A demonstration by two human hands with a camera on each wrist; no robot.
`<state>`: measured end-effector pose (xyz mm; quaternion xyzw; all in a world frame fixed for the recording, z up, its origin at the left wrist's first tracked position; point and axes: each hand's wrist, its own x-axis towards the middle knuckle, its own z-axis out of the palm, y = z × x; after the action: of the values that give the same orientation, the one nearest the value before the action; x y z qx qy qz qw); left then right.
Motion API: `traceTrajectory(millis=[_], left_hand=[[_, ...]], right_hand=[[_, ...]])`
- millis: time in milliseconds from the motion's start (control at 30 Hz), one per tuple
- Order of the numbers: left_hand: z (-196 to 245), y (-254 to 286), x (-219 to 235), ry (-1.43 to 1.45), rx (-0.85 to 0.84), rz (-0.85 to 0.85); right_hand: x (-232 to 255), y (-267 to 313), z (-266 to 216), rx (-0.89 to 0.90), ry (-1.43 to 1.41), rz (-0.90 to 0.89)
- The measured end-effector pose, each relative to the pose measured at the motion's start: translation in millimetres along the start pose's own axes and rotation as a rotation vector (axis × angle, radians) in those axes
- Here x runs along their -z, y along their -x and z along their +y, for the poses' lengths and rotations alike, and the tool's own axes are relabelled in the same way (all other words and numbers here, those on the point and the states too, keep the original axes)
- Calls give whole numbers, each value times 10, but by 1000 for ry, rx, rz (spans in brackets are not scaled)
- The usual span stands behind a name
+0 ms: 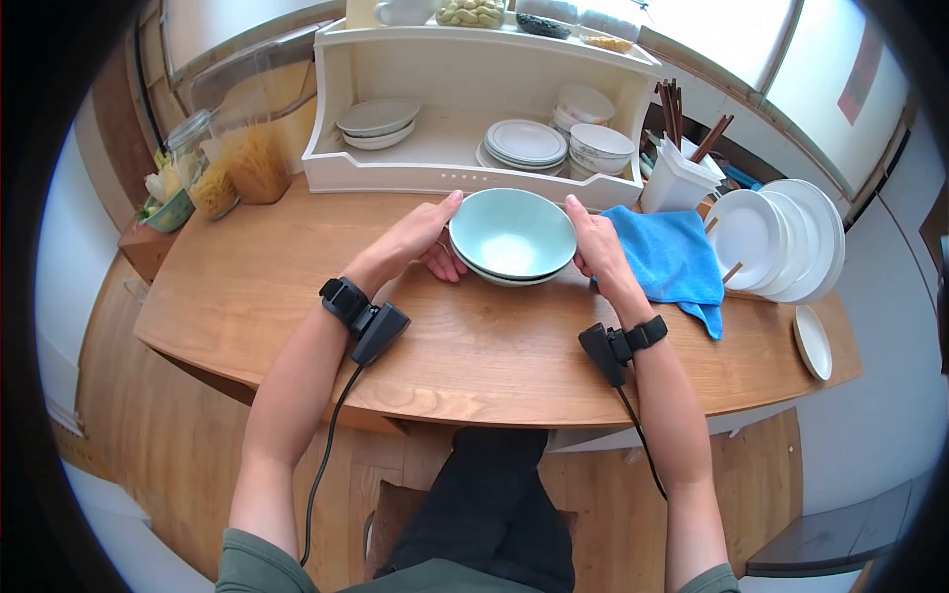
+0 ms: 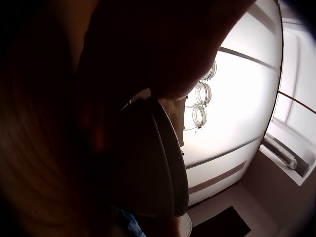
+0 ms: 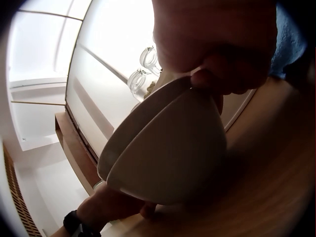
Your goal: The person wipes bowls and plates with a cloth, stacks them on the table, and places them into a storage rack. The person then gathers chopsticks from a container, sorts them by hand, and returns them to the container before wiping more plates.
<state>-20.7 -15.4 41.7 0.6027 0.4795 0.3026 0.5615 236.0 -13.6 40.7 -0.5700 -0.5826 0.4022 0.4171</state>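
Two nested bowls are held level between my hands, close over the wooden table (image 1: 395, 336) in the head view. The upper bowl (image 1: 514, 232) is pale green inside; beneath it the rim of a second bowl (image 1: 506, 282) shows. My left hand (image 1: 423, 239) grips the stack's left side, thumb at the rim and fingers underneath. On the opposite side, my right hand (image 1: 598, 249) holds the rim with its thumb on top and fingers curled below. The right wrist view shows the lower bowl's outer wall (image 3: 173, 148) tilted in the picture. The left wrist view is dark around the fingers.
Behind the bowls stands a white shelf (image 1: 445, 178) with stacked plates and bowls. A blue cloth (image 1: 667, 259) lies right of my right hand, near racked white plates (image 1: 746, 237) and a chopstick holder (image 1: 680, 178). Pasta containers (image 1: 252, 163) stand back left; a small dish (image 1: 813, 343) sits far right.
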Motion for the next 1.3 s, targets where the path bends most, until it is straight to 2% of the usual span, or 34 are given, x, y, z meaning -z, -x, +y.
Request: traceTrajectory(millis=[167, 233, 600, 667, 767, 900, 967, 1100, 1200, 1300], left_hand=[[60, 70, -36, -64, 17, -23], [83, 119, -70, -91, 2, -35], [87, 114, -79, -122, 3, -88], [50, 80, -68, -92, 19, -85], [37, 84, -74, -73, -4, -79], [76, 96, -71, -81, 30, -101], [114, 140, -82, -80, 47, -72], [72, 79, -64, -86, 83, -63], [9, 40, -43, -73, 84, -50], [32, 60, -41, -57, 90, -33]], right_hand=[[26, -20, 28, 4, -54, 16], [4, -20, 66, -15, 61, -90], [-24, 13, 74, -43, -19, -132], [-9, 63, -2, -99, -25, -189], [2, 7, 82, -35, -6, -251], [-31, 11, 117, -10, -79, -205], [-62, 7, 121, 74, -102, -183], [-53, 28, 87, 110, -54, -164], [-54, 17, 82, 89, -107, -137], [-68, -20, 120, 156, -234, -103]])
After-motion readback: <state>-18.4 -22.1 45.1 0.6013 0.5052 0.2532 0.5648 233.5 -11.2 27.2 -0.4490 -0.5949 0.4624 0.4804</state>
